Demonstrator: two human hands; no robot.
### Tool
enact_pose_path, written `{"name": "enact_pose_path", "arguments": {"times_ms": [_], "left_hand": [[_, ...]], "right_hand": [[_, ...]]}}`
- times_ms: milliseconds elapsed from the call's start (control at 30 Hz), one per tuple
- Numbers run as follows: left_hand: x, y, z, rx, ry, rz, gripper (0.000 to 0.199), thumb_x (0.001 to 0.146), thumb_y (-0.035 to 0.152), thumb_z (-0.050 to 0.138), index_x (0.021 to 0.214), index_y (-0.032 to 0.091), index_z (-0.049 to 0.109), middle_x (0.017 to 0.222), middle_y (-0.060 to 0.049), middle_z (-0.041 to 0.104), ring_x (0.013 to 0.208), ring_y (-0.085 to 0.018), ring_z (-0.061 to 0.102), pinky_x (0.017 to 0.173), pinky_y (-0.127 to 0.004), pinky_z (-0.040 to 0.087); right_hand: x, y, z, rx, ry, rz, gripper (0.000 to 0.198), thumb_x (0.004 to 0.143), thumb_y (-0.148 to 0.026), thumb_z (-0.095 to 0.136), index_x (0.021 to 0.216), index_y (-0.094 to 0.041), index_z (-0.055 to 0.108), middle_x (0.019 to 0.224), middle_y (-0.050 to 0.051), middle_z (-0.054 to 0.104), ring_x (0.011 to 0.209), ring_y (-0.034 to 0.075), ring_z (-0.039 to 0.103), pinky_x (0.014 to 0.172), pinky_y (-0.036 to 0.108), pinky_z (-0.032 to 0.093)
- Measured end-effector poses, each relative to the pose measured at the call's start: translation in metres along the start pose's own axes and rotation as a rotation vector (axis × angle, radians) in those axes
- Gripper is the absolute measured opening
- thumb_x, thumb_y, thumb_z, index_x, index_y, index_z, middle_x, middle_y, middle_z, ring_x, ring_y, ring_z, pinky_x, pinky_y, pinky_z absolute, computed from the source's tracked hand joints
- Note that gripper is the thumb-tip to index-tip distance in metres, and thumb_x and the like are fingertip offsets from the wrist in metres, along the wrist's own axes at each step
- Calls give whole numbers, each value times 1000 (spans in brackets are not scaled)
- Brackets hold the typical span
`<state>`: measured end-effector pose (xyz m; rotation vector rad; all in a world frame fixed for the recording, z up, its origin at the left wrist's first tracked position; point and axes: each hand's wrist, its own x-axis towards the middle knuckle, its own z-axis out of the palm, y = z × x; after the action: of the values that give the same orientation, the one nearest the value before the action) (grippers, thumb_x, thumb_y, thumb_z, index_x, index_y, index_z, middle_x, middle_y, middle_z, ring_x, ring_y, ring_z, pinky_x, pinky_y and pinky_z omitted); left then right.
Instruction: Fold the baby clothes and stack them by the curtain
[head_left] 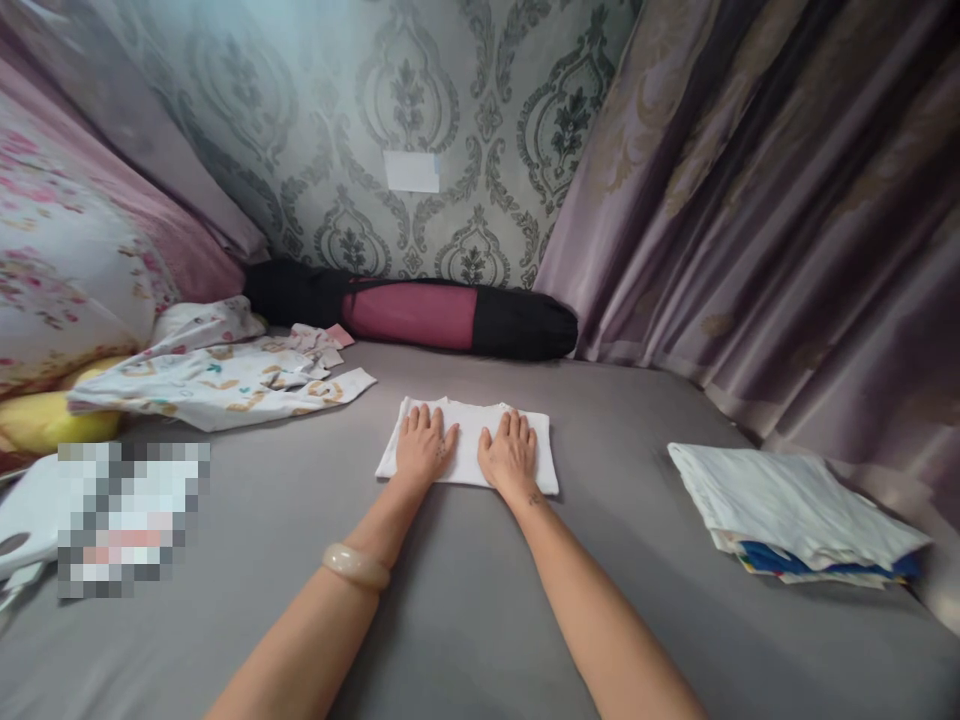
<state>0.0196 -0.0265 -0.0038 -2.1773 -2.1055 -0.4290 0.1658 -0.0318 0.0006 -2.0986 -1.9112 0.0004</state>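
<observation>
A folded white garment (466,440), perhaps a shirt, lies flat on the grey bed sheet (465,580) in front of me. My left hand (426,446) rests palm down on its left half, fingers stretched out. On the right half lies my right hand (511,450), also flat with the fingers extended. Both thumbs point inward, and white cloth shows between them. Neither hand grips the fabric. A pale bangle (355,567) circles my left forearm.
At the right is a stack of folded clothes (802,510). Loose patterned clothes (225,375) spread at the left, near a yellow object (60,420) and a white device (37,505). A black and maroon long bag (412,312) lies along the wall; a purple curtain (720,190) hangs right.
</observation>
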Motion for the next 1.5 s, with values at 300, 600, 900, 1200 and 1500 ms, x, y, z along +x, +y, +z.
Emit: {"name": "enact_pose_path", "arguments": {"times_ms": [300,600,900,1200,1500], "left_hand": [[-2,-15,-3,40,14,-24,56,97,47,26,130,9,52,146,-21,44,138,-32,36,109,-50,31],[2,-30,-6,36,-90,69,56,98,48,24,134,12,47,148,-17,41,142,-29,29,109,-45,31],[3,-34,-11,12,-164,-13,64,98,50,20,142,7,40,155,-18,31,144,-29,24,114,-44,26],[4,-39,-12,-33,-193,-75,67,97,52,19,148,9,31,157,-15,25,146,-30,19,115,-48,22],[7,-62,-16,-107,-267,9,63,98,48,19,149,14,29,159,-13,20,147,-27,17,116,-51,18]], "right_hand": [[-1,15,-2,-21,-19,-32,61,97,-40,32,143,-1,39,152,19,34,140,30,27,114,41,15],[0,46,-18,-12,-175,-207,56,101,-41,23,148,-13,34,157,10,27,144,23,22,117,39,12],[4,48,-15,-28,-139,-31,60,100,-39,21,148,-4,31,157,13,24,145,25,19,115,39,18],[7,51,-12,-64,-122,91,64,99,-41,23,149,1,26,156,19,24,143,28,23,115,39,18],[6,65,-21,-49,-227,68,65,100,-43,17,152,-4,20,159,15,17,145,25,17,116,46,15]]}}
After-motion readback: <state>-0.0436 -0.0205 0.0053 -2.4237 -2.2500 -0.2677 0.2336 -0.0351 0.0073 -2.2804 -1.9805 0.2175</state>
